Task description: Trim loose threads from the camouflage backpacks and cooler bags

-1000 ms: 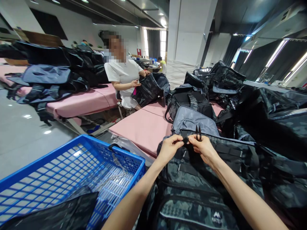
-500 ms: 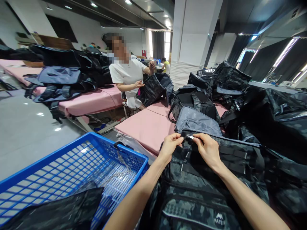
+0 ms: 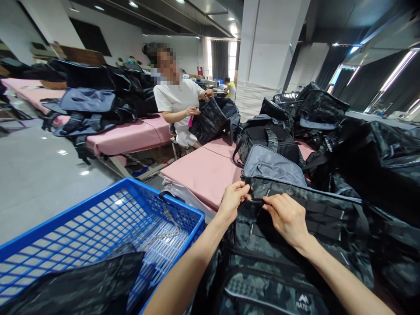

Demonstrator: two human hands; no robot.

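Observation:
A large black camouflage backpack (image 3: 262, 258) with a white logo lies in front of me, its grey-lined flap (image 3: 274, 165) folded out at the far side. My left hand (image 3: 233, 199) pinches the black webbing at the backpack's upper left edge. Just to the right, my right hand (image 3: 287, 216) is closed, thumb against fingers, over the front panel. A thin dark strip (image 3: 257, 201) spans the small gap between both sets of fingertips. Whether it is webbing or a small tool, I cannot tell.
A blue plastic crate (image 3: 131, 186) with dark camouflage fabric inside stands at left. Beyond is a pink-covered table (image 3: 203, 173). More black bags (image 3: 269, 138) are piled at the right. Across the table a co-worker (image 3: 179, 98) in white handles another bag.
My right hand has moved slightly down and turned knuckles-up. The bright, pointed glint at its fingertips no longer shows. My left hand keeps its pinch. The co-worker's raised hand has lowered to the bag.

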